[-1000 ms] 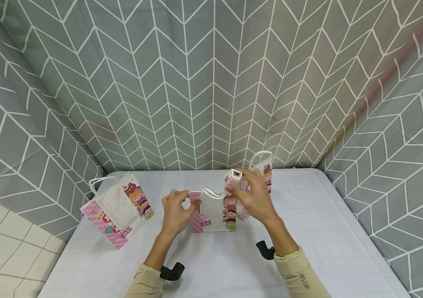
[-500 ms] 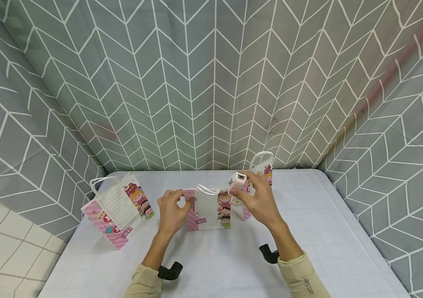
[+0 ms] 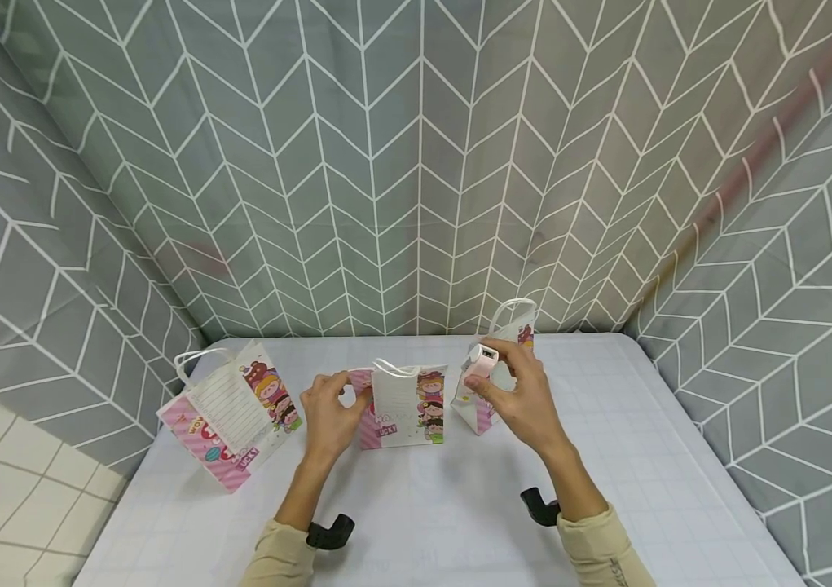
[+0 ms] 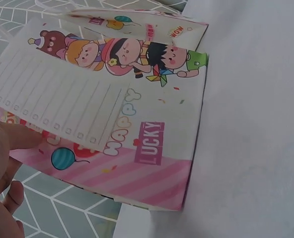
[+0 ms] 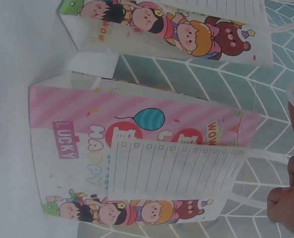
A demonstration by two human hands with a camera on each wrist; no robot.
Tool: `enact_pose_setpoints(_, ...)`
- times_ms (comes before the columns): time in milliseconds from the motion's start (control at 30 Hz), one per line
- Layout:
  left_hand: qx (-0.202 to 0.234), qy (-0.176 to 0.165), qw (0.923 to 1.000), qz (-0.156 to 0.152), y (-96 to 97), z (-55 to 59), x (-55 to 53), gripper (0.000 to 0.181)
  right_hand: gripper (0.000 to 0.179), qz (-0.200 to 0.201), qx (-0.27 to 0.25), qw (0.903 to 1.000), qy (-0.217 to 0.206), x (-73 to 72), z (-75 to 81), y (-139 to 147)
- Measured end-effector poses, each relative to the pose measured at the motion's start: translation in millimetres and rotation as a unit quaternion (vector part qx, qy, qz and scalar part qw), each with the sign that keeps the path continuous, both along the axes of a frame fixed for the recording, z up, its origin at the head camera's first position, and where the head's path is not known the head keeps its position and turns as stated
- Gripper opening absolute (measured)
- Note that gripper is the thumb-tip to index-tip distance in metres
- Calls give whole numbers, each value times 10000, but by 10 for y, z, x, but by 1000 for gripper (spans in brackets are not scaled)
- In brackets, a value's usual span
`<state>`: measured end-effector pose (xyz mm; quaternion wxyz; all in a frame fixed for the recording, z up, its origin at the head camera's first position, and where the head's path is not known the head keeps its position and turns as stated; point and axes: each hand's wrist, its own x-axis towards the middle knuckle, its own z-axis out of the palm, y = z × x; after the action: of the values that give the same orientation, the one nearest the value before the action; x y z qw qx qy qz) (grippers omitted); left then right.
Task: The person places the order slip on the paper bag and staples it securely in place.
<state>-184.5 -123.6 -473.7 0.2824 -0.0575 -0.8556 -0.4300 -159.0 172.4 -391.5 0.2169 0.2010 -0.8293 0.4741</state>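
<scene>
My left hand [image 3: 331, 412] pinches the upper left edge of a small paper gift bag [image 3: 397, 408] in the middle of the table. This bag is white with pink stripes, cartoon children and white handles; the left wrist view shows its printed front [image 4: 162, 109] up close. In my right hand [image 3: 529, 399] I hold a small white and pink block [image 3: 480, 364] with a dark rectangular port on its end. That hand is in front of a matching bag [image 3: 474, 408] at the right, partly hiding it. From the right wrist, the white handle [image 5: 266, 154] of this bag runs toward my fingers.
A third matching bag [image 3: 228, 416] stands turned at the table's left side. A white cloth covers the table [image 3: 416, 522], and patterned grey curtains [image 3: 416, 204] enclose the back and sides. Black curved pieces [image 3: 331, 531] are worn at both wrists.
The middle bag has slid left along with my left hand, away from the right bag. My right hand has moved right and slightly down with the block, from over the middle bag.
</scene>
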Motion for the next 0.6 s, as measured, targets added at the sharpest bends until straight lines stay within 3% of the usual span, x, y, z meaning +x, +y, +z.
enact_pose_setpoints(367,-79,-86,9998,138,-61,-109,-27,15,53,-353,171,9992,3,8,-118,208)
enact_pose_setpoints(600,-69,-103,9995,289,-82,-156,-79,13,56,-523,180,9980,-295,4,-240,383)
